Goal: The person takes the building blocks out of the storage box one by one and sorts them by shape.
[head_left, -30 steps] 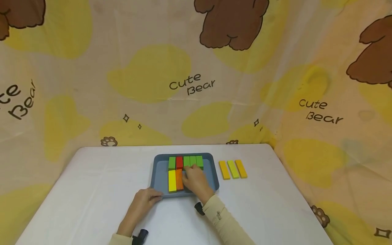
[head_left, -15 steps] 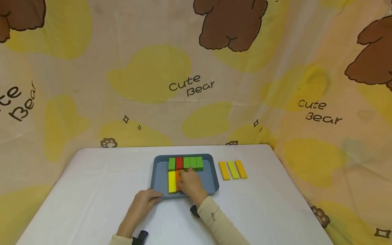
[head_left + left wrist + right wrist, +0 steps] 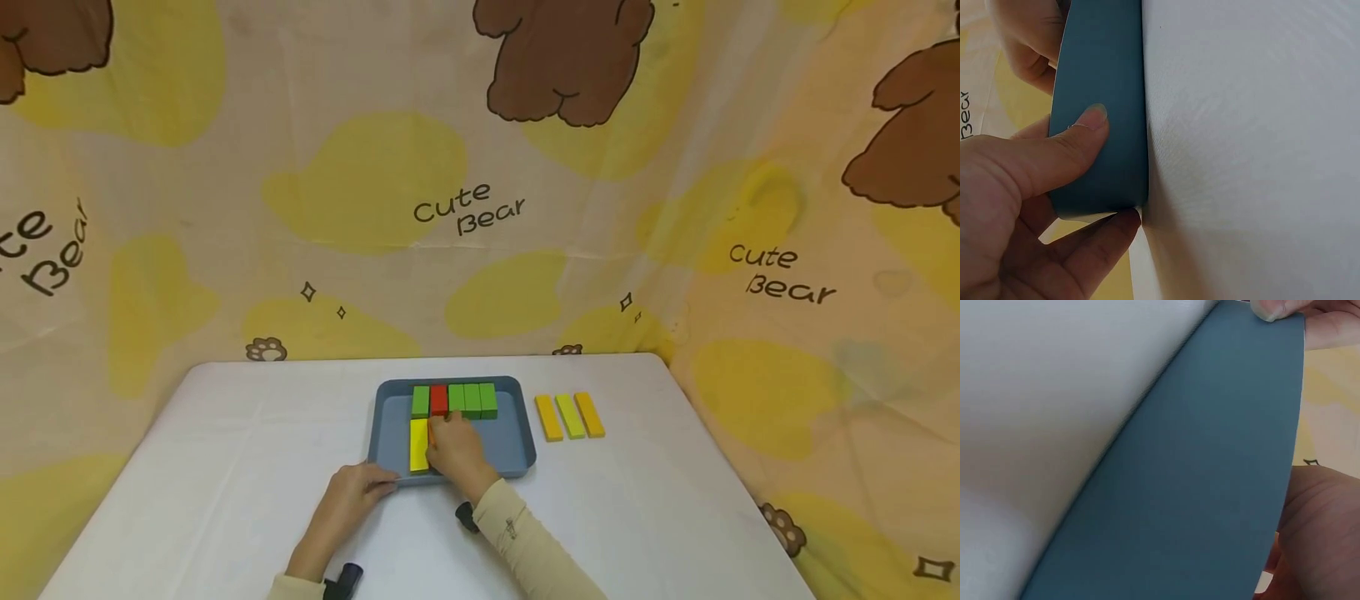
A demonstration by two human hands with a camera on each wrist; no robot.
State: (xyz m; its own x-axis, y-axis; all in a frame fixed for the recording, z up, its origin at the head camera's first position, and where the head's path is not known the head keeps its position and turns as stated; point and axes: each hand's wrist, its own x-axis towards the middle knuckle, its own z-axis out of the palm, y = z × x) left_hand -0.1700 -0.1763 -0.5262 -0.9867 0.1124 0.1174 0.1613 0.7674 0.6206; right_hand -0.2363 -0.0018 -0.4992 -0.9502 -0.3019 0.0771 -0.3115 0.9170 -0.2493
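Observation:
A blue-grey tray (image 3: 517, 433) sits mid-table. Along its far wall stands a row of green blocks (image 3: 472, 398) with one red block (image 3: 438, 400) among them. A yellow block (image 3: 418, 445) lies in the near left part. My right hand (image 3: 452, 448) lies in the tray with fingers curled over an orange block (image 3: 431, 429), of which only a sliver shows beside the yellow one. My left hand (image 3: 372, 482) grips the tray's near left corner; in the left wrist view its thumb (image 3: 1088, 128) presses the tray wall (image 3: 1107, 69) and fingers curl under it.
Three flat blocks, amber (image 3: 550, 417), yellow-green (image 3: 571, 416) and orange (image 3: 590, 414), lie side by side on the white table (image 3: 225, 467) right of the tray. A bear-print cloth (image 3: 465, 208) hangs behind and beside the table.
My right hand has slid left inside the tray and now covers almost all of the orange block next to the yellow one. The left hand and tray stay put.

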